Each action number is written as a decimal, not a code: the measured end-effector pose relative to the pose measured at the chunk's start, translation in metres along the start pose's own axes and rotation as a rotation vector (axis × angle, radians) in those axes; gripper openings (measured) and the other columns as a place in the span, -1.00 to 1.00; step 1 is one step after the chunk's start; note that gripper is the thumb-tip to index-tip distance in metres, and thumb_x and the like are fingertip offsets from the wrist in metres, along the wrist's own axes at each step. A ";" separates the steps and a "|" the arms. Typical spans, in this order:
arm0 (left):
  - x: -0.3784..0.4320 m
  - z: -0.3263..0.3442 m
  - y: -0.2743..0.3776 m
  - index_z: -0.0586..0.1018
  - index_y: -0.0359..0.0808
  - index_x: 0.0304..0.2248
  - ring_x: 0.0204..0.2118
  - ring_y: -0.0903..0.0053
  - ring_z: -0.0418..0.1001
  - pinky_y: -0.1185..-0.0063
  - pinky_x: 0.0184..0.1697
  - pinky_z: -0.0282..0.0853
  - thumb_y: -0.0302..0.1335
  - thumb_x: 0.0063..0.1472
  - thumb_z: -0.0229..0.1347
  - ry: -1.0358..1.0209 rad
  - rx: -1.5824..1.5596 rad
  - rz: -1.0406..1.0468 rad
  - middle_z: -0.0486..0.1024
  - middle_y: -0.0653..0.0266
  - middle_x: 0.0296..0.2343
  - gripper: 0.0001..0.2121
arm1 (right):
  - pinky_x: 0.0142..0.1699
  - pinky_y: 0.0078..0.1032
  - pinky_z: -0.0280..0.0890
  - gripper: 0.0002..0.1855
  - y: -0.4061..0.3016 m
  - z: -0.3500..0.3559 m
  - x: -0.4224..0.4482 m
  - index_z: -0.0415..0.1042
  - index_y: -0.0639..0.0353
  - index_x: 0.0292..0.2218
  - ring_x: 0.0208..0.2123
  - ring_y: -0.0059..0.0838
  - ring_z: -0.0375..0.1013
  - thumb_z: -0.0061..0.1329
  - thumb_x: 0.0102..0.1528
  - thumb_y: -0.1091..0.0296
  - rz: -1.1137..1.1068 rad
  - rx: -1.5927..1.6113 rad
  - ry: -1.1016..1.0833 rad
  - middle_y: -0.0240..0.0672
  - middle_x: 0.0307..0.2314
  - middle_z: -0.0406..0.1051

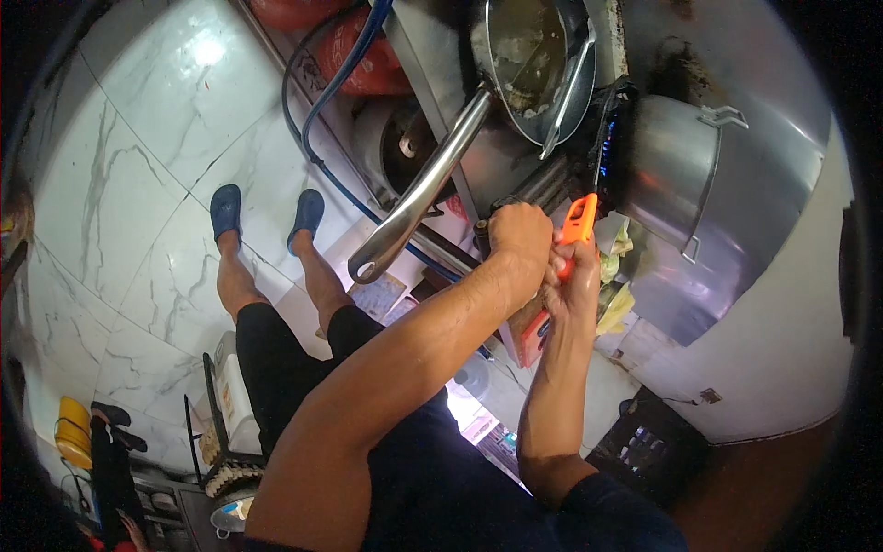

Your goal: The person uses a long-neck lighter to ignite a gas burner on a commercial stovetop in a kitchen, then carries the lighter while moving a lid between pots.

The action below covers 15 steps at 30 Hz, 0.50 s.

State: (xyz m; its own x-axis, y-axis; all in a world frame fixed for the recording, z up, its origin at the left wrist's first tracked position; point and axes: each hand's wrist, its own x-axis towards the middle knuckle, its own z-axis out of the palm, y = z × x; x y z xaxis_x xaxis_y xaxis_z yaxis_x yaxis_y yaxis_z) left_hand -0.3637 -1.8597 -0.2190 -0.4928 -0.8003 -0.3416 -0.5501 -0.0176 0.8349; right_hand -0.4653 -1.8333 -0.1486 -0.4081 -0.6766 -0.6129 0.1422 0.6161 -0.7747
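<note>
My right hand [578,276] grips an orange long-nosed lighter [579,219]. Its thin metal rod reaches to the burner's blue flames [607,148], beside a large aluminum pot [672,165]. My left hand [519,231] is curled close to the lighter and the stove's front edge, beside a dark knob [481,234]; its fingertips are hidden, so whether it holds something cannot be told. A steel wok [586,103] with brownish liquid and a long handle [428,179] is on the stove, ladle-like metal utensil [572,86] across its rim.
Blue hoses [324,103] run past red gas cylinders [362,55] at the stove's left. A dark-bottomed pot [393,148] is below. Leafy vegetable pieces [616,310] lie right of my hands. Another person's legs [114,469] show lower left, near a yellow container [73,431].
</note>
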 end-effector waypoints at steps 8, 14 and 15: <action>0.003 -0.002 -0.001 0.71 -0.12 -0.39 -0.33 0.43 0.65 0.44 -0.40 0.56 -0.46 0.13 0.13 -0.039 0.056 0.046 0.66 0.34 -0.43 -0.88 | -0.60 -0.77 -0.01 -0.20 -0.007 -0.006 -0.064 0.02 -0.08 0.19 -0.61 -0.70 0.10 -0.24 -0.09 0.66 -0.053 -0.202 0.078 -0.37 -0.35 0.28; 0.001 -0.002 -0.003 0.70 -0.17 -0.40 -0.34 0.38 0.65 0.44 -0.37 0.57 -0.48 0.12 0.13 0.005 0.134 0.106 0.65 0.27 -0.44 -0.89 | -0.59 -0.74 0.06 -0.22 0.011 -0.020 -0.096 0.02 -0.06 0.20 -0.59 -0.71 0.14 -0.27 -0.06 0.64 -0.117 -0.317 0.118 -0.41 -0.35 0.28; -0.007 -0.012 -0.004 0.69 -0.19 -0.38 -0.36 0.37 0.65 0.45 -0.37 0.56 -0.49 0.11 0.14 -0.010 0.149 0.156 0.64 0.26 -0.45 -0.89 | -0.58 -0.75 0.05 -0.21 0.017 -0.022 -0.103 0.01 -0.06 0.21 -0.58 -0.72 0.14 -0.28 -0.06 0.63 -0.148 -0.358 0.147 -0.42 -0.33 0.28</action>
State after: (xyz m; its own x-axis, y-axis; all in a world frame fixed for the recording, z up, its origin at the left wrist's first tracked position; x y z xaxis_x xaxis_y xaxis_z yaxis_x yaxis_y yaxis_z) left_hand -0.3499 -1.8615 -0.2143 -0.5863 -0.7802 -0.2178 -0.5597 0.1959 0.8052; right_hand -0.4409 -1.7442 -0.0952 -0.5289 -0.7197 -0.4498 -0.2402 0.6353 -0.7340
